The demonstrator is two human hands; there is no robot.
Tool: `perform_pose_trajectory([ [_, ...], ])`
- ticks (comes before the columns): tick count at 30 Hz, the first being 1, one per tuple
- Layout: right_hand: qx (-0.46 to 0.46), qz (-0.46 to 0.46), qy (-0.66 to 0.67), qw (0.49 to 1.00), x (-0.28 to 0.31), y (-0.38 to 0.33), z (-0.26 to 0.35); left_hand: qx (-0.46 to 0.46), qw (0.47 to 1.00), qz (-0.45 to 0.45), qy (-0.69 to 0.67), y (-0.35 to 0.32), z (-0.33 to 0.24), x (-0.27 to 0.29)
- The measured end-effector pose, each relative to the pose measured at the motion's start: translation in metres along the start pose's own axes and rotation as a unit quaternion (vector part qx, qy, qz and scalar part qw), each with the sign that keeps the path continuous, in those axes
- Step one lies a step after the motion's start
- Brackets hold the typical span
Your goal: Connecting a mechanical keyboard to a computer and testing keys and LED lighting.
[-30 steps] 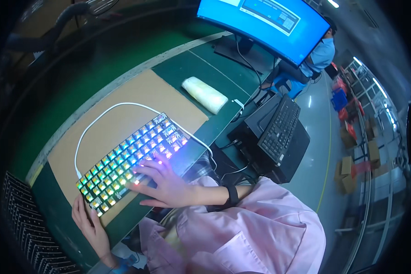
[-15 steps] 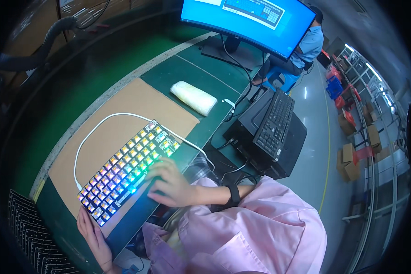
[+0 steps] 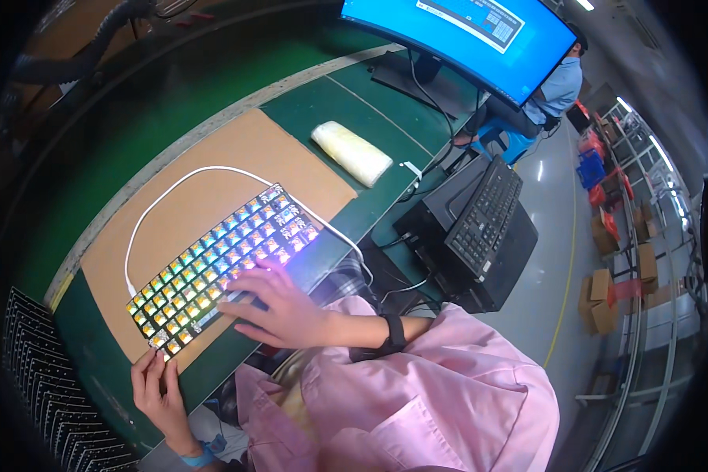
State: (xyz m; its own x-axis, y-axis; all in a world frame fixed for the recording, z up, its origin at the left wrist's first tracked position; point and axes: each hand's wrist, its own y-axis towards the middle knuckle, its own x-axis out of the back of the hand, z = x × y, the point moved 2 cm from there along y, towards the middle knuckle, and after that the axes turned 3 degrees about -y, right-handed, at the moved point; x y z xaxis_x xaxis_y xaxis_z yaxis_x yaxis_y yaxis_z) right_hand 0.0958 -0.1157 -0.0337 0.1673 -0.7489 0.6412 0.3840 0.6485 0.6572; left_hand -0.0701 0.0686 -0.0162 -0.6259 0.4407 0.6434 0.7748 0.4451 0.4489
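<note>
A compact keyboard (image 3: 212, 271) without keycaps lies slanted on a brown cardboard sheet (image 3: 212, 141), its switches lit yellow, green, blue and purple. A white cable (image 3: 145, 206) runs from its far left corner, looping behind it to the right. My left hand (image 3: 159, 393) is at the near left corner, bent fingers apart with their tips on the corner switches. Over the near long edge, my right hand (image 3: 279, 311) is spread, fingertips on or just above the lower rows; exact contact is hidden. A dark band (image 3: 389, 334) circles my right wrist, a blue strap (image 3: 200, 455) the left.
Beyond the cardboard, a white wrapped roll (image 3: 352, 153) lies on the green table (image 3: 307, 106). A monitor (image 3: 464, 39) stands farther back. At right, a black keyboard (image 3: 488, 208) rests on a black computer case (image 3: 511, 252). Dark dotted strips (image 3: 55, 385) stand at left; a person (image 3: 554, 90) sits behind.
The view has shifted slightly. My left hand has gone from lying along the keyboard's side to fingertips on its corner. My right hand has moved left along the near edge. The lights changed colour.
</note>
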Motion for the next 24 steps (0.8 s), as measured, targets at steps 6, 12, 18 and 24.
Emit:
perform_pose_trajectory([
  [6,0.049,0.048,-0.046,0.997,-0.006,-0.008,0.002,0.033,0.999,-0.022,-0.008,-0.004,0.008,-0.001],
  [12,0.067,0.010,-0.006,0.998,-0.004,-0.013,-0.003,0.061,0.997,-0.026,-0.040,-0.014,0.015,0.002],
  [18,0.037,-0.018,-0.024,0.999,-0.003,-0.015,0.002,0.028,0.998,0.001,-0.060,-0.005,0.010,0.004],
  [24,-0.094,-0.119,-0.199,0.968,0.064,0.017,-0.059,0.023,0.993,0.114,-0.034,0.036,0.004,0.001],
])
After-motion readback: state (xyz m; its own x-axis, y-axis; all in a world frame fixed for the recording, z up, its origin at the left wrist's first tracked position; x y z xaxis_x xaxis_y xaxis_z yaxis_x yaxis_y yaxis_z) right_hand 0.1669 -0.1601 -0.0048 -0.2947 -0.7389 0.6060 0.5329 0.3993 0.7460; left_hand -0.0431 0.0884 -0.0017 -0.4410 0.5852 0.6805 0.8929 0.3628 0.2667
